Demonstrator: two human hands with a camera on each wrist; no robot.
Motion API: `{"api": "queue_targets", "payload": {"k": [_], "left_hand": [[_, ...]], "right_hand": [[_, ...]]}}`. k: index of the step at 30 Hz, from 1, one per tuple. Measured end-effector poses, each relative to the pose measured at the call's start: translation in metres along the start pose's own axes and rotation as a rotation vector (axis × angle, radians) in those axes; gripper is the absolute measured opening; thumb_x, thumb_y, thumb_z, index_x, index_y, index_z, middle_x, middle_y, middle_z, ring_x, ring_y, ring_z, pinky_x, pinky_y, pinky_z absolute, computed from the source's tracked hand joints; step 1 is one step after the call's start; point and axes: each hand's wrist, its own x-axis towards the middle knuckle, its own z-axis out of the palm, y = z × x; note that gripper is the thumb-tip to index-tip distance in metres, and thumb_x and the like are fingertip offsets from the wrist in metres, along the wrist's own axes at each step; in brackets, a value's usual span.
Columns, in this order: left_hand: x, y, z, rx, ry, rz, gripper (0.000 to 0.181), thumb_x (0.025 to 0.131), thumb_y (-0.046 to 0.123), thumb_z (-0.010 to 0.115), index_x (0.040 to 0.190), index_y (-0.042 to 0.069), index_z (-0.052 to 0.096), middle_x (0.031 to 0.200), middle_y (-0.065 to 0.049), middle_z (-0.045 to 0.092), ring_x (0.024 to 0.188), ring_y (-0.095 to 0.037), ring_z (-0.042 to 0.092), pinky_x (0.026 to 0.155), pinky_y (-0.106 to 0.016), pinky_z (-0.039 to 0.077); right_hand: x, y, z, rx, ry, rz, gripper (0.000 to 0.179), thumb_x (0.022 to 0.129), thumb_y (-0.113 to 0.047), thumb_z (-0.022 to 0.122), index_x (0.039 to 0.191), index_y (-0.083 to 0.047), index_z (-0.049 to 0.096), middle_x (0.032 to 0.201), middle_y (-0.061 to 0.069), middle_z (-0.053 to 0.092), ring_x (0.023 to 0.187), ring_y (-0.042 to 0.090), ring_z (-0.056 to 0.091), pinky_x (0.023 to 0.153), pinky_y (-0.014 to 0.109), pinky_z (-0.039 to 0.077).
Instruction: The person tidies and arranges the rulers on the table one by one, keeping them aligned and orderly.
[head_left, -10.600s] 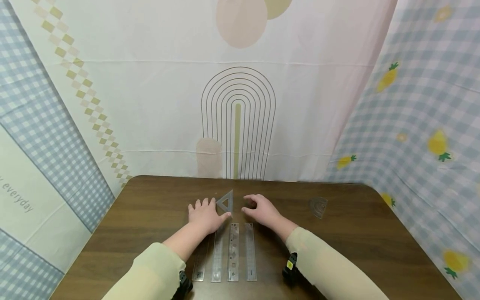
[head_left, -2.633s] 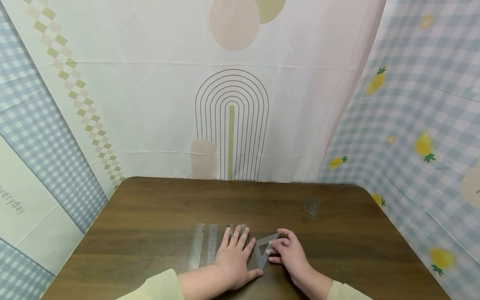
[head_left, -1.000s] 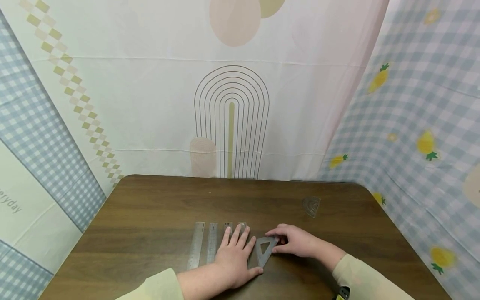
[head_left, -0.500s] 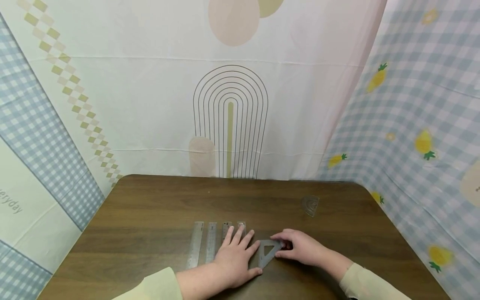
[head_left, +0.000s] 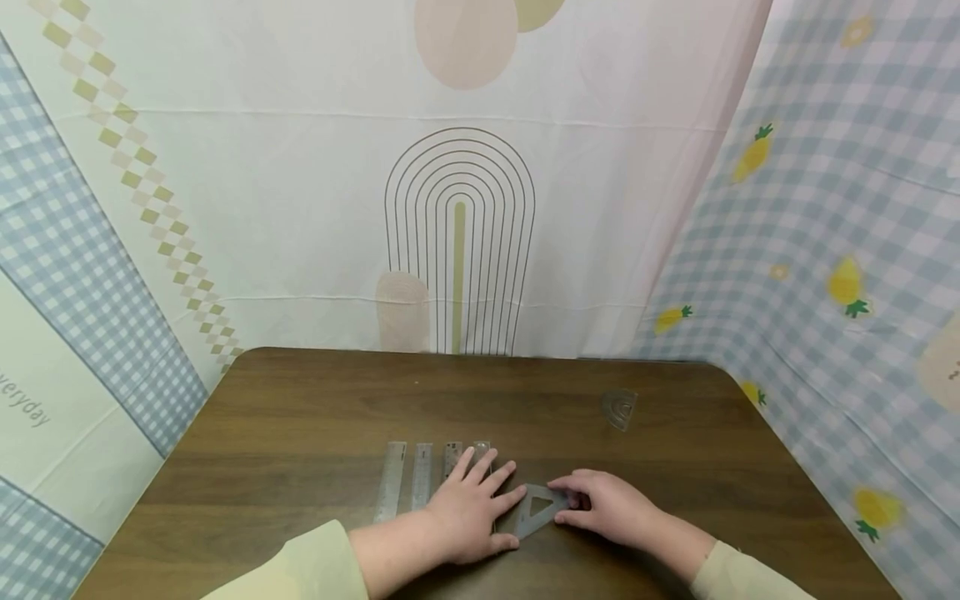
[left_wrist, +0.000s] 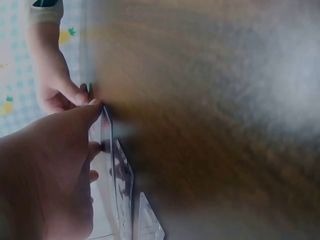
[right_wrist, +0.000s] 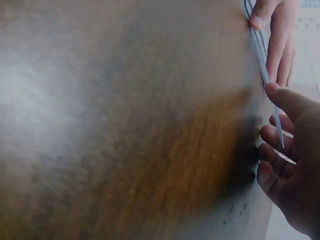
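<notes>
My left hand [head_left: 468, 510] lies with spread, straight fingers over the two right-hand clear rulers, its thumb and forefinger reaching the left edge of a clear triangular set square [head_left: 540, 522]. My right hand [head_left: 617, 510] pinches the set square's right corner between thumb and fingers. In the head view, four-sided clear strips stand side by side: the outer left ruler [head_left: 391, 482], a second ruler [head_left: 422, 477], a patterned stencil ruler [head_left: 452, 455] and a ruler partly under my fingers [head_left: 482, 448]. In the right wrist view the set square [right_wrist: 276, 120] shows edge-on at my right thumb.
A clear protractor [head_left: 620, 409] lies at the back right of the brown wooden table [head_left: 300, 400]. Behind the table hangs a white patterned cloth [head_left: 315, 208], with blue checked cloth [head_left: 810, 250] on the right.
The set square, earlier beyond the rulers, is now at their right. Over the last second it has turned and shifted slightly right with my right hand; my left fingers have spread toward it.
</notes>
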Motion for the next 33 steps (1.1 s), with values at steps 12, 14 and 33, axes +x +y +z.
{"api": "queue_targets", "payload": {"k": [12, 14, 33], "left_hand": [[0.004, -0.004, 0.0, 0.007, -0.016, 0.049, 0.065, 0.096, 0.07, 0.034, 0.155, 0.044, 0.027, 0.164, 0.004, 0.02, 0.152, -0.028, 0.01, 0.12, -0.052, 0.008], [0.005, -0.004, 0.0, 0.006, -0.011, 0.058, 0.064, 0.096, 0.07, 0.035, 0.154, 0.045, 0.027, 0.164, 0.004, 0.02, 0.152, -0.028, 0.01, 0.12, -0.051, 0.008], [0.009, -0.008, -0.005, 0.011, -0.037, 0.105, 0.065, 0.094, 0.072, 0.036, 0.154, 0.048, 0.026, 0.165, 0.004, 0.017, 0.152, -0.028, 0.008, 0.121, -0.051, 0.005]], "right_hand": [[-0.012, -0.007, 0.01, -0.024, 0.055, 0.064, 0.043, 0.09, -0.045, 0.07, 0.121, -0.015, 0.069, 0.076, -0.016, 0.049, 0.065, -0.001, 0.046, 0.058, 0.021, 0.04], [-0.015, -0.008, 0.011, -0.027, 0.07, 0.064, 0.043, 0.089, -0.046, 0.071, 0.119, -0.015, 0.069, 0.075, -0.016, 0.048, 0.064, -0.001, 0.044, 0.057, 0.021, 0.039], [-0.023, -0.016, 0.018, -0.142, 0.149, 0.046, 0.036, 0.086, -0.041, 0.076, 0.111, -0.015, 0.072, 0.089, -0.015, 0.054, 0.076, -0.001, 0.048, 0.064, 0.025, 0.046]]}}
